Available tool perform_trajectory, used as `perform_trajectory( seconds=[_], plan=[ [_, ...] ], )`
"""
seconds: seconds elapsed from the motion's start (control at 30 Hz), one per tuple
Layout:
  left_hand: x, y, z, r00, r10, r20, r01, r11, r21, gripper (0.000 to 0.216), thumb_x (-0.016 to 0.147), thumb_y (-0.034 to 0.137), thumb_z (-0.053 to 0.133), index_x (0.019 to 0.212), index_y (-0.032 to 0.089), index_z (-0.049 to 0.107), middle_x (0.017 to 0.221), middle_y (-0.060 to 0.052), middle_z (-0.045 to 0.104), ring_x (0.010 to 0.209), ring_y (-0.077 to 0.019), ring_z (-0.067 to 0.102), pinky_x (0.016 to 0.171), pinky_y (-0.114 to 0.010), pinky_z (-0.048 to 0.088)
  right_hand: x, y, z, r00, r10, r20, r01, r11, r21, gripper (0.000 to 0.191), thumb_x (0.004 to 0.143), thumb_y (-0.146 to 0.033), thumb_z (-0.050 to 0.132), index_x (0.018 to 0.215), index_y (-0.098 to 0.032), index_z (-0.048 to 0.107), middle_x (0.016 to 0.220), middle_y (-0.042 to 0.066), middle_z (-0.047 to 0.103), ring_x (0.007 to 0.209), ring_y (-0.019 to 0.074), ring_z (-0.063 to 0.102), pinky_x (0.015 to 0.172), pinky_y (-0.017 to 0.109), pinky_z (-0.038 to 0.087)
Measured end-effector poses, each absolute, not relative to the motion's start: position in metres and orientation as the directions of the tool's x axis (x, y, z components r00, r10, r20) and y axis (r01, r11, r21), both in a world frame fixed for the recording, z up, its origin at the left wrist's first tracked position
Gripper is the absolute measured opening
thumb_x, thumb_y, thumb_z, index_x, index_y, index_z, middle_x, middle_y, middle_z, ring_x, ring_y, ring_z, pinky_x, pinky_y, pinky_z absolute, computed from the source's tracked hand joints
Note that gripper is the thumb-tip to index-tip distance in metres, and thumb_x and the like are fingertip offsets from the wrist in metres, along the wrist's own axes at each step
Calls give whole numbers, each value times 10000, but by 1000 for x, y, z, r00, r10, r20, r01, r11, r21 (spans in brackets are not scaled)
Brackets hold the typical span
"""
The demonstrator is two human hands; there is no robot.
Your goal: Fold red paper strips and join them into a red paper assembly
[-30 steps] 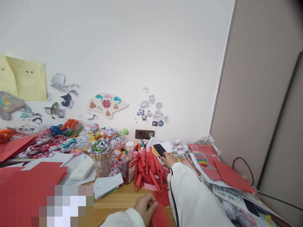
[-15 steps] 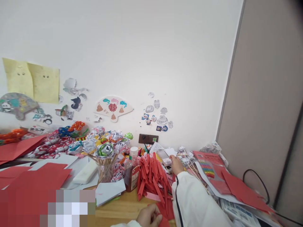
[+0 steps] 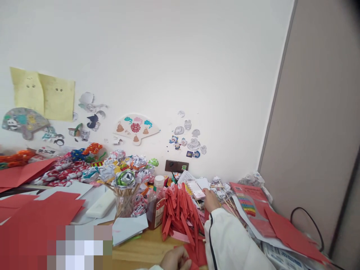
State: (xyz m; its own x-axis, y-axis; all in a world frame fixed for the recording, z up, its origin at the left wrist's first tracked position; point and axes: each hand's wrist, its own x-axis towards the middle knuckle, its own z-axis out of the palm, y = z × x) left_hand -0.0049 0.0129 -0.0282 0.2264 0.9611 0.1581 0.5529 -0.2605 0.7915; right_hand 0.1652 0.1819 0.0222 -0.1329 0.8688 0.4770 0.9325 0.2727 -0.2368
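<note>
My left hand (image 3: 174, 258) is at the bottom edge of the view, fingers curled on a piece of red paper (image 3: 194, 264), partly cut off by the frame. My right hand (image 3: 211, 200) reaches to the back of the table, its fingers closed at the right edge of a phone (image 3: 198, 190) with a lit screen. Part of that screen is blurred out. Between my hands and the wall lies a heap of folded red paper strips (image 3: 180, 212). A white paper (image 3: 204, 183) sits just behind the phone.
A bottle of dark liquid (image 3: 156, 206) stands left of the strips, beside a cup of sticks (image 3: 124, 202) with paper flowers (image 3: 125, 178). Red sheets (image 3: 56, 210) and a white box-like device (image 3: 101, 203) lie left. A red packet (image 3: 253, 202) is at right.
My right hand has shifted slightly down and right, and more of the phone's screen now shows. My left hand has lowered a little, still on the red paper.
</note>
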Motion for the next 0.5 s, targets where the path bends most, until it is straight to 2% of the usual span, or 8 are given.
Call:
perform_trajectory(
  seconds=[0.27, 0.4, 0.5],
  plan=[
    [-4, 15, -33, 196, 963, 183, 594, -265, 760, 164, 619, 318, 441, 563, 164, 445, 429, 66, 308, 411, -77, 278, 427, -196, 218, 166, 175, 27, -134, 874, 467, 900, 304, -311, 383, 598, -41, 422, 957, -174, 454, 872, 76, 522, 857, 171, 461, 694, 224, 298],
    [-3, 10, -27, 194, 955, 223, 566, -294, 770, 140, 636, 285, 424, 562, 167, 435, 434, 66, 303, 427, -83, 294, 435, -196, 227, 158, 157, 35, -156, 874, 460, 833, 367, -415, 409, 599, -3, 358, 961, -172, 445, 926, 73, 519, 913, 150, 448, 739, 222, 299],
    [-1, 5, -23, 140, 956, 256, 545, -291, 787, 136, 651, 266, 409, 558, 169, 432, 431, 65, 303, 434, -88, 317, 436, -195, 234, 149, 128, 46, -243, 856, 457, 711, 478, -516, 358, 634, -32, 345, 955, -165, 433, 949, 67, 522, 914, 134, 455, 766, 220, 305]
  ],
)
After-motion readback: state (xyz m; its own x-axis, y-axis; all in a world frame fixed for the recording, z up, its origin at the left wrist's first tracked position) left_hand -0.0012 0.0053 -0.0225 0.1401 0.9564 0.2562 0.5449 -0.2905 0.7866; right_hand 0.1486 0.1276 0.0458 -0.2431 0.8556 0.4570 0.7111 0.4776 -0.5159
